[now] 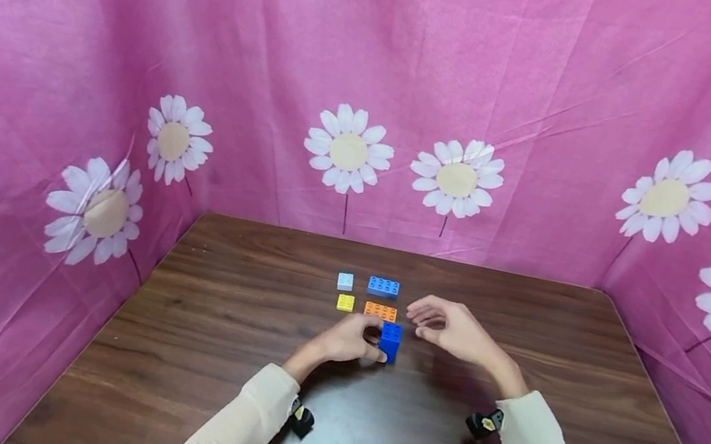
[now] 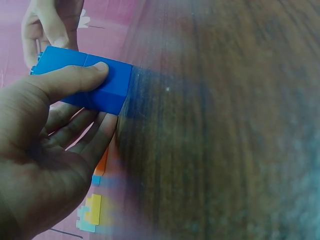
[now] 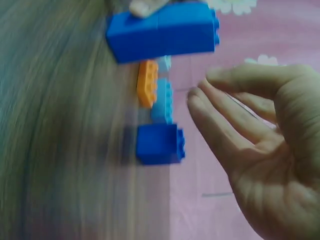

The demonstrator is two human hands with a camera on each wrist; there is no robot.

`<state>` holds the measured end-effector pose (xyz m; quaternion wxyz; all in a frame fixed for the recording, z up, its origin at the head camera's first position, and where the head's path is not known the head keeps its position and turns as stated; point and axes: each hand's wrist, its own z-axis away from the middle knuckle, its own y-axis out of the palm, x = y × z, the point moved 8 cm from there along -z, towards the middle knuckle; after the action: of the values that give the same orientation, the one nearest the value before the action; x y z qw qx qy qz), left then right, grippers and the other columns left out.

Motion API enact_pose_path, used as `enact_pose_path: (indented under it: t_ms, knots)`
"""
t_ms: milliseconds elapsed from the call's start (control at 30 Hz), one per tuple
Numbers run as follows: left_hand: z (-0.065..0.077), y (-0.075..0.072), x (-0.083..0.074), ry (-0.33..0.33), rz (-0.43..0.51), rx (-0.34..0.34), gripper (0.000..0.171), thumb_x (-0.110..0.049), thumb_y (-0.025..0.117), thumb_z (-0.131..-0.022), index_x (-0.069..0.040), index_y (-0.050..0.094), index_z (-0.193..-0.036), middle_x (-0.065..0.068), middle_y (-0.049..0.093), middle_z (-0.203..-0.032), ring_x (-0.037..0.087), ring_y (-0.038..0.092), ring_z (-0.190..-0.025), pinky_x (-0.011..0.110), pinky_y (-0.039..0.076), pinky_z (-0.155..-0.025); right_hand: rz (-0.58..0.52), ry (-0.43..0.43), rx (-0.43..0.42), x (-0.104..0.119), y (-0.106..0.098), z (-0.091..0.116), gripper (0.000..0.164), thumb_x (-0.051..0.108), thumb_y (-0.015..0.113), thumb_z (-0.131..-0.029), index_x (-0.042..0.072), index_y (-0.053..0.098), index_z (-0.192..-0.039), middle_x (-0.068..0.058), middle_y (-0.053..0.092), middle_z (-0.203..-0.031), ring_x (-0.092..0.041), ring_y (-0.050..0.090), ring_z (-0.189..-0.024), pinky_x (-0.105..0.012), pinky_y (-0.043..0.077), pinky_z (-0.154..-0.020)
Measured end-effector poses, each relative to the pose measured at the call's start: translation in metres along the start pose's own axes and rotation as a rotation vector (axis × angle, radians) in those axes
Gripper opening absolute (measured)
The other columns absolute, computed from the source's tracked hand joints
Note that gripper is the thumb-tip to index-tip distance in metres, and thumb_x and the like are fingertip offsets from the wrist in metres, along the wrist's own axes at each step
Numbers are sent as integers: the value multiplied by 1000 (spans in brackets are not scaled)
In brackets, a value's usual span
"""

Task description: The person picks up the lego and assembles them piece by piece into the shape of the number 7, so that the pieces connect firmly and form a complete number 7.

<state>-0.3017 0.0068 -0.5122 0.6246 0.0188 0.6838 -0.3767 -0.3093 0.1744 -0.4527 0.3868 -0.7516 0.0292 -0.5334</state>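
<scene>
Between thumb and fingers, my left hand (image 1: pixel 345 338) holds a stack of two dark blue toy building bricks (image 1: pixel 388 345). The stack stands upright on the table, studs up; the seam between the bricks shows in the left wrist view. My right hand (image 1: pixel 461 332) hovers to the right of the stack, apart from it, its fingers loosely bent and holding nothing. In the right wrist view another dark blue brick (image 3: pixel 156 145) stands on the table near the right fingers; the head view hides it behind that hand.
Just behind the stack lies an orange brick (image 1: pixel 380 311), with a medium blue brick (image 1: pixel 383 286) beyond it. Left of these are a small yellow brick (image 1: pixel 345 303) and a pale blue brick (image 1: pixel 345 281). A pink flowered curtain (image 1: pixel 418 66) surrounds the brown wooden table (image 1: pixel 232 272).
</scene>
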Motion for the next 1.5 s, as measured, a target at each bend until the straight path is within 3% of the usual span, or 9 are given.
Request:
enact_pose_path:
  t_ms: [233, 367, 567, 767, 900, 1133, 1267, 1500]
  knots:
    - [5, -1, -4, 4, -19, -11, 22, -9, 87, -87, -8, 70, -102, 3, 74, -100, 10, 66, -93, 25, 56, -87, 54, 69, -293, -31, -27, 3, 23, -2, 76, -94, 1, 74, -116, -14, 79, -102, -10, 69, -87, -23, 56, -78]
    - [5, -2, -5, 8, -28, -12, 22, -8, 86, -87, -9, 70, -102, 1, 72, -98, 9, 64, -92, 23, 54, -86, 57, 106, -367, -43, -32, 3, 27, 0, 79, -93, -1, 72, -119, -16, 78, -107, -17, 70, -90, -25, 55, -80]
    - [6, -1, -8, 24, -67, -9, 28, -7, 84, -88, -5, 68, -110, 2, 67, -99, 9, 59, -89, 23, 52, -82, 69, 169, -349, -60, -23, 0, 40, 10, 82, -94, 2, 68, -131, -18, 71, -126, -37, 70, -113, -48, 57, -98]
    - [6, -1, -7, 28, -77, 8, 46, -14, 86, -88, -3, 65, -127, 4, 70, -110, 10, 63, -98, 24, 55, -90, 66, 177, -259, -71, -8, -5, 55, 15, 82, -95, 2, 61, -144, -24, 65, -142, -47, 63, -130, -64, 49, -110]
    - [8, -3, -8, 43, -15, 7, 54, -17, 85, -90, -5, 63, -138, 8, 70, -123, 14, 66, -110, 29, 56, -100, 71, 184, -233, -73, -2, -6, 54, 12, 79, -96, 3, 61, -146, -25, 63, -145, -49, 63, -131, -65, 49, -110]
    - [11, -5, -10, 79, 127, -26, 56, -25, 83, -95, -11, 62, -146, 3, 67, -137, 20, 61, -127, 43, 51, -111, 40, 200, -267, -74, -3, -5, 39, 5, 75, -98, 2, 66, -135, -25, 71, -132, -43, 70, -121, -59, 56, -104]
    - [11, -6, -7, 76, 162, -54, 47, -27, 81, -97, -15, 68, -140, 1, 71, -132, 21, 64, -125, 46, 52, -111, 50, 210, -279, -74, -4, -4, 39, 5, 76, -97, 2, 67, -134, -24, 71, -131, -43, 69, -120, -59, 56, -104]
    - [11, -5, -1, 55, 218, -72, 36, -26, 82, -96, -20, 73, -130, 1, 74, -123, 17, 67, -117, 40, 55, -104, 49, 207, -263, -73, -2, -6, 48, 6, 78, -95, 3, 63, -141, -24, 67, -139, -45, 67, -125, -61, 53, -107]
